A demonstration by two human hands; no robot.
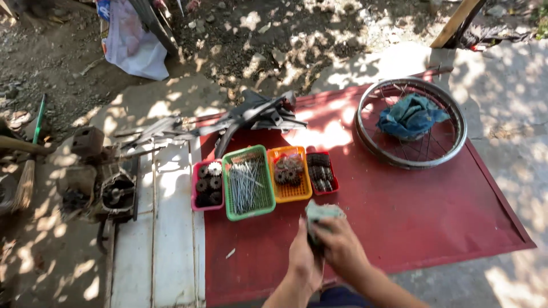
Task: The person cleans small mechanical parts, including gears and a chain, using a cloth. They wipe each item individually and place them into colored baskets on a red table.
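red mat on the ground: our work surface. spoked wheel rim, far right, blue rag inside it. engine block, left, off the mat. four baskets in a row: green basket of spokes, orange basket and pink basket of gears, small red basket. nearest us, grey-green cloth wrapped about a dark part, mostly hidden. left hand fingers closed beneath it; right hand fingers closed over the cloth. we judge firm grip, turning wipe best.
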